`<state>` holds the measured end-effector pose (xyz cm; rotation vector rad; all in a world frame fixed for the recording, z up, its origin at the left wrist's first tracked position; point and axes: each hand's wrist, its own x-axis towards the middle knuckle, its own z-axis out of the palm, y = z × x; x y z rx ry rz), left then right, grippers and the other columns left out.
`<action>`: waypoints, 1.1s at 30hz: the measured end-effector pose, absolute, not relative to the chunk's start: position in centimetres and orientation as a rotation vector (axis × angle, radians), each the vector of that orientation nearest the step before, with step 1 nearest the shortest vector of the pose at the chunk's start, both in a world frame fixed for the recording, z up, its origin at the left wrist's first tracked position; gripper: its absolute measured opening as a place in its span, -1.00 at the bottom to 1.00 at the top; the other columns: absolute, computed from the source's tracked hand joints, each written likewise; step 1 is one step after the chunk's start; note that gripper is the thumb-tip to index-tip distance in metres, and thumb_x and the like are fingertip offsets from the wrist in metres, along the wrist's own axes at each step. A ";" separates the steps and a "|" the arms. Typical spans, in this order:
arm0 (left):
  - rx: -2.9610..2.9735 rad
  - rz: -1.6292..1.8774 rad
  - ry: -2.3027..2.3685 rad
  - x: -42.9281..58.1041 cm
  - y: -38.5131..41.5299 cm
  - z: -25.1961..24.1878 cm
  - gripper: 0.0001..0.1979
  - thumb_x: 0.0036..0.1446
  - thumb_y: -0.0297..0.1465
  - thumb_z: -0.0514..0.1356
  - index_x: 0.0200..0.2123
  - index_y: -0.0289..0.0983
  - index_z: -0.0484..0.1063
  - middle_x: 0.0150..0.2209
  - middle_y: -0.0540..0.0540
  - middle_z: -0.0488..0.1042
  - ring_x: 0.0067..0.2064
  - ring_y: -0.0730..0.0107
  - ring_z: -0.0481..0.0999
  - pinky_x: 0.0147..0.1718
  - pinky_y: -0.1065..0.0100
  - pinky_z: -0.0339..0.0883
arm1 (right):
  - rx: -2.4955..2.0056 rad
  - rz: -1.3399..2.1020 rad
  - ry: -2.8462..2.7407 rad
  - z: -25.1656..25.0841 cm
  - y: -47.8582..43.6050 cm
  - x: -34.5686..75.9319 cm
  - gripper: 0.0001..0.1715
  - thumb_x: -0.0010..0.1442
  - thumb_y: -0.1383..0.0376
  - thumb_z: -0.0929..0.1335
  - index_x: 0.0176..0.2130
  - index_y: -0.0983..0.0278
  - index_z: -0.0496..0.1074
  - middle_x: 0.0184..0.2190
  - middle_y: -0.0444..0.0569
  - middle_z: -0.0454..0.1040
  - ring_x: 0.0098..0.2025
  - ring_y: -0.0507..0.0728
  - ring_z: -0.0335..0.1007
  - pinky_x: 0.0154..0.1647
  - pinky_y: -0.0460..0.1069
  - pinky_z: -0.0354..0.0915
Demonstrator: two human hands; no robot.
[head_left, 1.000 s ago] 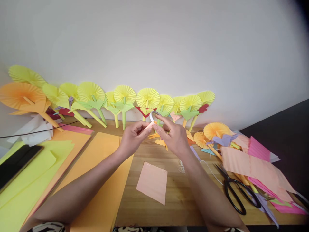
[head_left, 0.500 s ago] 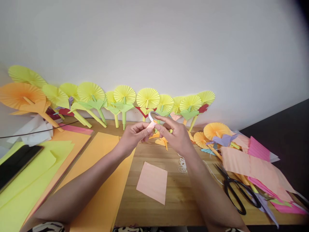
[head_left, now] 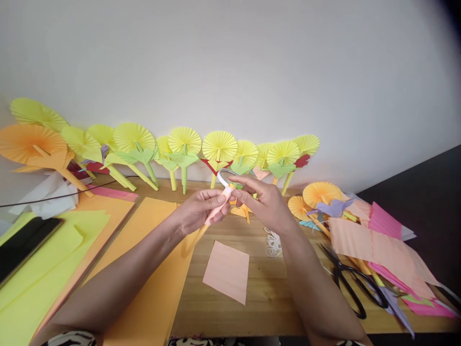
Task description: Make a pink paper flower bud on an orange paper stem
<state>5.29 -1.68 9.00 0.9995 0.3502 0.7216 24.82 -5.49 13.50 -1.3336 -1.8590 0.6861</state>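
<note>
My left hand [head_left: 196, 211] is closed around a thin rolled paper stick [head_left: 217, 209], pale pink near its top, with an orange piece at the tip. The stick slants, its lower end running down to the left. A white ring-shaped roll of tape [head_left: 221, 179] stands at the stick's top, pinched by my right hand [head_left: 266, 202]. The right thumb and fingertips meet close to the tip, partly hiding the contact between tape and stick. Beneath my hands, a pink paper sheet [head_left: 226, 272] lies flat on the wooden table [head_left: 270, 307].
Pleated yellow paper fans [head_left: 219, 145] on stems lean along the wall. Orange sheets [head_left: 144, 269], yellow paper [head_left: 43, 259] and a black phone [head_left: 27, 247] lie at left. Black scissors [head_left: 342, 271], peach paper [head_left: 382, 250] and orange fans [head_left: 322, 193] lie at right, string [head_left: 273, 242] nearer the middle.
The paper stick has turned in my left hand, so its lower length now shows below the fingers. The tape roll has shifted slightly left and down.
</note>
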 end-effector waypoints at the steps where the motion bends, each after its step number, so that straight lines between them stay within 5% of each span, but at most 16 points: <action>1: 0.994 0.706 0.335 5.3 -1.6 8.9 -0.74 0.13 -0.23 0.37 -0.29 -0.34 0.58 -0.50 0.00 0.45 -0.62 0.66 0.28 -0.58 0.48 0.07 | -1.325 0.698 -1.874 13.5 -5.5 24.9 -0.51 0.30 -0.02 0.34 0.12 0.10 0.48 -0.30 -0.10 0.60 -0.33 0.07 0.55 -0.25 -0.01 0.38; 33: 0.979 0.410 0.223 4.6 -1.5 8.9 -0.67 0.09 -0.18 0.37 -0.23 -0.34 0.60 -0.58 -0.01 0.45 -0.70 0.62 0.29 -0.73 0.53 0.06 | -1.135 0.730 -2.126 14.4 -6.0 25.3 -0.58 0.36 0.08 0.30 0.19 0.00 0.36 -0.18 -0.11 0.54 -0.14 0.09 0.46 -0.08 0.00 0.33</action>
